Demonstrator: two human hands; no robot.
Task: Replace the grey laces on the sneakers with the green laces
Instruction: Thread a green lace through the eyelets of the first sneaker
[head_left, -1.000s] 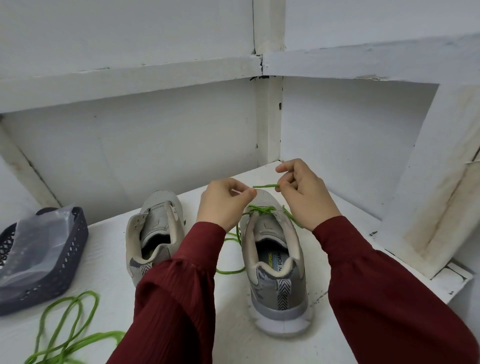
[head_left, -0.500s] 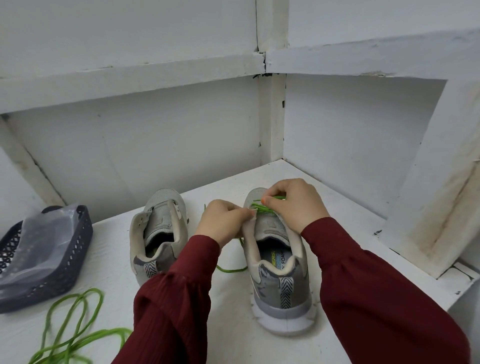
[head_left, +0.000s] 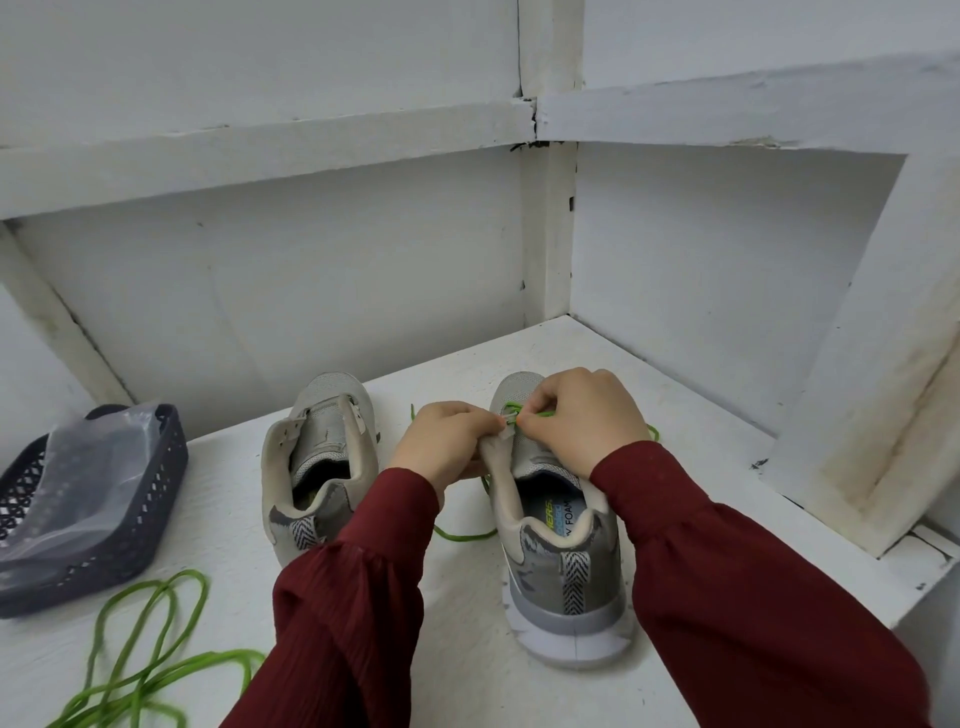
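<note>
Although cropped by the lower edge, plainly one loose lace, coiled at near left on the bench. Just beyond, one dark basket holding a clear bag, cut off at the left. Two grey sneakers side by side, apart, heels near, toes toward the wall, long axes running near to far: left sneaker untouched, right sneaker under both hands. Left hand pinching its left eyelet flap. Right hand pinching the second lace at an eyelet. Two green laces in all, the second trailing onto the bench on both sides of the shoe. Eyelet itself hidden behind fingertips; toe partly covered by the right hand.
</note>
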